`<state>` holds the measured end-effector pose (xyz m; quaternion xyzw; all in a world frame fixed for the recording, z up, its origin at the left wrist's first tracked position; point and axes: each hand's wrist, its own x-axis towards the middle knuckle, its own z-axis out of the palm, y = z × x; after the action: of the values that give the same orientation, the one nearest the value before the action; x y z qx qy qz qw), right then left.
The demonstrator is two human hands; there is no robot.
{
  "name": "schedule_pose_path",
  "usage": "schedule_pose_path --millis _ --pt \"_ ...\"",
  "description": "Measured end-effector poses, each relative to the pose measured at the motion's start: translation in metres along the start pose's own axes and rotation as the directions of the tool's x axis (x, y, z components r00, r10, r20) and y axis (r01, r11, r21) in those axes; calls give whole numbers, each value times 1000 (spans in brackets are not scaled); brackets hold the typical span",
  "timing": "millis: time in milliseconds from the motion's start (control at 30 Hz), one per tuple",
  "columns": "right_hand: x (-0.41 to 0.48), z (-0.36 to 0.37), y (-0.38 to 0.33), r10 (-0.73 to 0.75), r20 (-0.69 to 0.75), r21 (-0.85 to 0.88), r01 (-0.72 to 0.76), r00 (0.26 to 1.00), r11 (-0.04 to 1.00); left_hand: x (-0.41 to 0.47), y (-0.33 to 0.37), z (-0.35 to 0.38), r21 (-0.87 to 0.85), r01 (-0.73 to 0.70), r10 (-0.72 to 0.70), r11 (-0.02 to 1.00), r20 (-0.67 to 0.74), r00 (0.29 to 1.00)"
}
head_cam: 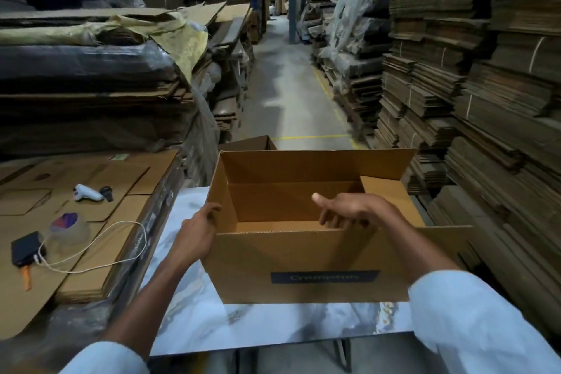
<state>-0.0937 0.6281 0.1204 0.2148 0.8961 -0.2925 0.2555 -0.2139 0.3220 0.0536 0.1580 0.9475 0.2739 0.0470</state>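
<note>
l hand [195, 232], r hand [349, 209] on box [303, 258]

The open box [303, 264] is brown cardboard, matt and smooth. The worktop [194, 307] looks like shiny white marble. The tape roll [71, 229] on the cardboard stack [100, 255] is clear, glossy plastic.

Label [324, 277] on box [303, 255] blurred, unreadable. Right hand [349, 209] fingertips hidden behind near flap, grip unclear. Left hand [197, 234] fingertips hidden at box corner. Rear box [252, 143] mostly hidden. Sleeves [473, 322] cut off.
</note>
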Motion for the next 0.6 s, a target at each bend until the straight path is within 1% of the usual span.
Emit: schedule_pose_path --millis 67,133,167,233,300,367,400,467,500,567,600 --pt "11 -10 15 166 -85 -120 -176 982 977 0 1 1 1 -3 3 1000 -22 1000" --pt "24 -7 41 286 -220 -262 -339 932 903 1 2 3 6 -8 8 1000 -39 999" --pt "26 -5 51 325 -273 -280 -398 905 873 2 2 3 10 -11 11 1000 -40 999" --pt "30 -4 67 344 -311 -289 -433 886 854 2 1 4 10 -12 13 1000 -36 999" --pt "26 -9 69 334 -301 -349 -429 893 833 2 0 4 2 -12 12 1000 -37 999" --pt "21 -18 71 264 -336 -457 -402 904 794 4 -3 3 5 -13 13 1000 -43 999" --pt "15 -24 74 203 -397 -497 -396 895 772 5 -4 3 5 -16 16 1000 -46 999" --pt "2 -38 94 115 -554 -457 -417 824 786 5 -6 4 11 -24 24 1000 -43 999" --pt "-6 -47 106 112 -619 -406 -439 778 801 5 -6 4 16 -26 27 1000 -40 999" --pt "-18 -67 137 172 -697 -284 -487 697 826 5 -5 6 23 -32 33 999 -44 998" --pt "-25 -74 153 211 -709 -222 -497 673 839 6 -4 7 22 -33 34 999 -47 998"
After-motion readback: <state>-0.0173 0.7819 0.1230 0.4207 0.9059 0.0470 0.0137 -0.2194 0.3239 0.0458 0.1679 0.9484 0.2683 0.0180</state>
